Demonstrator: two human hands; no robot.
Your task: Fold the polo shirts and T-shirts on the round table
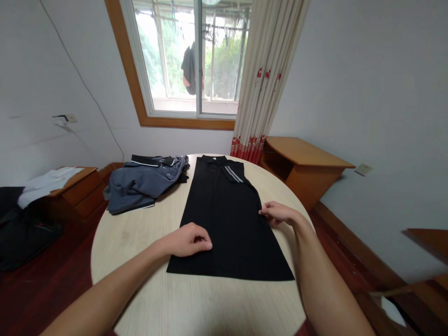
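A black polo shirt (229,224) lies spread on the round table, its collar at the far end and its hem towards me. One short sleeve (234,174) with two grey stripes is folded inward over the upper right of the shirt. My right hand (278,213) pinches the shirt's right side edge between thumb and fingers. Over the lower left part of the shirt is my left hand (192,240), its fingers curled closed with nothing visible in them. Whether it presses on the cloth I cannot tell.
A grey-blue polo shirt (143,179) with a black collar lies crumpled at the table's far left. The pale round table (206,303) has a curved edge. A wooden cabinet (308,158) stands behind right, beside a curtain (268,70). White cloth (47,184) lies on furniture at left.
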